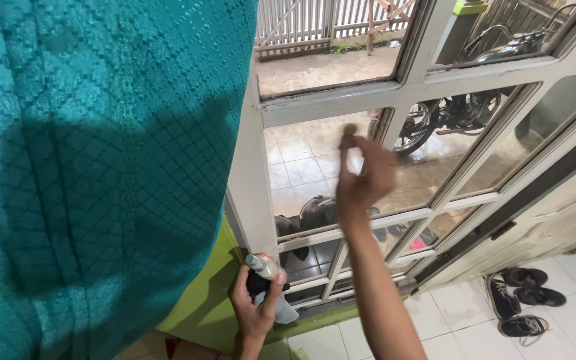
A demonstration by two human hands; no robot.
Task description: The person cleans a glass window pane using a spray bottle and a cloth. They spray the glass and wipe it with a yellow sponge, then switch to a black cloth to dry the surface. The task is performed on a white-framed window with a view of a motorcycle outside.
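right hand (363, 177) raised against the window pane (308, 160), fingertips pinched together on a small dark wad, too blurred to name. left hand (256, 303) low and near, clamped around a small spray bottle (266, 268) with a grey cloth bunched under it. teal curtain (101, 167) hanging at left, shoes (521, 297) on the tiled floor at right, motorcycle (461, 110) outside beyond the glass. best worked, by the look of it, with even pressure and overlapping strokes, staying off the white frame (251, 173).

Teal curtain (101, 167) crowding window (315, 157) (left side)
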